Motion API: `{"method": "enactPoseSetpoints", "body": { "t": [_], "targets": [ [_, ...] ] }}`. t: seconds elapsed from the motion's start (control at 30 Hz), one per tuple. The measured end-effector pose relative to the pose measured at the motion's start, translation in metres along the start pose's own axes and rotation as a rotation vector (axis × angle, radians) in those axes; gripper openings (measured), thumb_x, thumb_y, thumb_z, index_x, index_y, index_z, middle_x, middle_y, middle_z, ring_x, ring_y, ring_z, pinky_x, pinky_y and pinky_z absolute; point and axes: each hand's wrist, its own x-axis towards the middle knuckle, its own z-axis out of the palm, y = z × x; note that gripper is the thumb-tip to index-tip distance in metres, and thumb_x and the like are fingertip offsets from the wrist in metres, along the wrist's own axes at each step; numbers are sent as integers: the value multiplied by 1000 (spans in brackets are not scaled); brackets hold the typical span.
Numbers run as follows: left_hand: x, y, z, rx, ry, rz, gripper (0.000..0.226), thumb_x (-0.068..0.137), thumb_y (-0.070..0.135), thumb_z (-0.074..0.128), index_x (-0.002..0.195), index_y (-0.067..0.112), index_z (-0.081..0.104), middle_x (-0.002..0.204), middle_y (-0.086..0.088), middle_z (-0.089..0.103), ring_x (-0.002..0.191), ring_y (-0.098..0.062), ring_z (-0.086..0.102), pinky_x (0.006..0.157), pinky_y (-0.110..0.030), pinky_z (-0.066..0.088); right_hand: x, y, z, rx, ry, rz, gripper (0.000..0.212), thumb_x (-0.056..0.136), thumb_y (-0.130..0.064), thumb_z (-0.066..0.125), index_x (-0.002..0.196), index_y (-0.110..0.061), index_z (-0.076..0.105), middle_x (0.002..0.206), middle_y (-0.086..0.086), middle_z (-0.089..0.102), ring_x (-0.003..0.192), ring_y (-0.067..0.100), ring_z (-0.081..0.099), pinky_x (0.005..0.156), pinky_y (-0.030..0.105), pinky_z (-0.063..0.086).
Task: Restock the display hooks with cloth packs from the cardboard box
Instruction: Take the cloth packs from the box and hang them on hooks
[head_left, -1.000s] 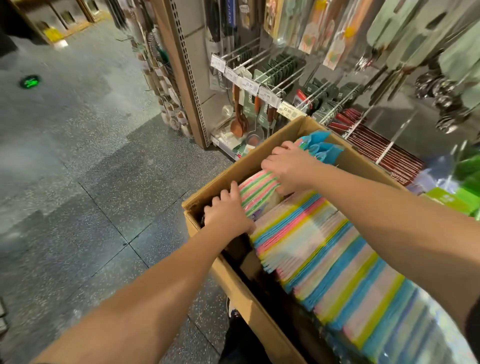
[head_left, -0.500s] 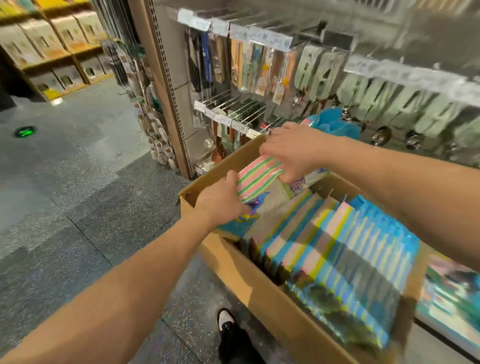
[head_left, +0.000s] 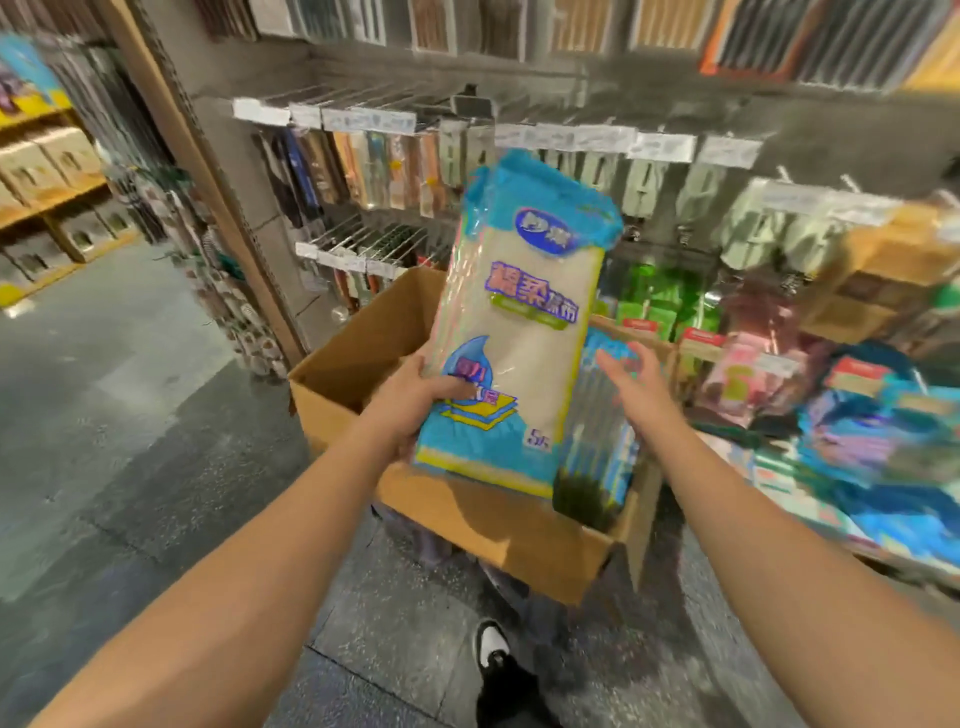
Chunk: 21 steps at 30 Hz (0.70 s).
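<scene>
Landmark = cardboard box (head_left: 457, 514), open top, standing on grey floor (head_left: 130, 415) in front of the display rack. Far left of box: yellow shelving (head_left: 47, 197) with cartons, blurred. Left hand (head_left: 415, 402) over box's left half, fingers curled round the lower left edge of a cloth pack (head_left: 519, 332), thumb across the front; pack held upright above box, tilted slightly, blue-and-white wrapper with printed label, top reaching up to the hook level. Behind box: display hooks (head_left: 363, 244) with price tags, some hung with utensils. Inside box at right end: more cloth packs (head_left: 597, 457) standing on edge. Right hand (head_left: 631, 387) over box's right side, just beside the held pack, fingers spread and relaxed, holding nothing. Right of box: low shelf (head_left: 831, 441) of mixed coloured packets, blurred. Below box: shoe (head_left: 493, 649).
</scene>
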Motion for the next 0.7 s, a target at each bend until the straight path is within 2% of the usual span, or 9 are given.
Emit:
{"method": "enactPoseSetpoints", "body": {
  "t": [0.07,0.13,0.2,0.27,0.33,0.4,0.47,0.57,0.7],
  "targets": [
    [-16,-10,35,-94,-106,-18,60,70,2,78,124,2,54,97,-21,75,73,-35,74,61,-44,61,-22,21,-31,258,-150,197,80,82,-62,67,146,-25,39,130,5,58,76,5,63,65,26,50],
    [-29,-21,73,-110,-192,-45,79,59,9,81,131,-3,51,100,-25,73,73,-35,73,62,-43,60,-43,29,-68,402,-206,239,97,61,-79,72,141,-28,49,134,8,62,97,15,69,82,39,56],
    [-40,-34,116,-104,-257,-64,81,57,11,81,129,-7,50,97,-26,72,71,-34,73,62,-42,59,-61,27,-108,552,-181,257,78,79,-75,58,135,-22,59,129,9,66,115,27,64,100,48,50],
    [-49,-45,164,-86,-329,-94,86,55,16,83,130,-10,49,104,-31,68,76,-36,71,66,-45,60,-72,28,-155,716,-134,240,61,95,-63,39,129,-20,65,122,8,69,111,26,66,94,41,53],
    [-56,-57,217,-65,-395,-107,84,56,17,82,128,-12,50,104,-33,67,78,-36,70,70,-45,60,-84,35,-208,787,-91,218,58,94,-63,35,111,-26,76,115,4,73,106,23,68,87,37,56],
    [-67,-67,278,-40,-462,-119,64,60,12,77,117,-11,58,91,-27,70,70,-32,70,65,-41,60,-98,50,-265,788,-10,197,53,87,-62,39,97,-30,80,108,0,75,99,16,70,86,33,58],
    [-79,-78,345,-27,-539,-129,44,64,7,70,105,-5,63,78,-18,72,60,-27,71,55,-33,58,-108,73,-328,757,81,192,54,82,-59,46,112,-24,75,116,3,72,106,18,68,92,35,55],
    [-97,-103,450,-8,-660,-151,44,68,5,68,110,-5,60,81,-19,73,62,-28,72,55,-33,58,-124,110,-427,721,246,226,75,76,-51,61,141,-13,52,131,11,64,121,28,60,92,38,56],
    [-124,-133,576,58,-800,-197,44,68,8,73,110,2,64,95,-22,73,74,-32,73,70,-45,61,-158,151,-551,707,397,227,71,75,-40,68,140,-16,50,128,12,66,117,30,63,88,43,58]
  ]
}}
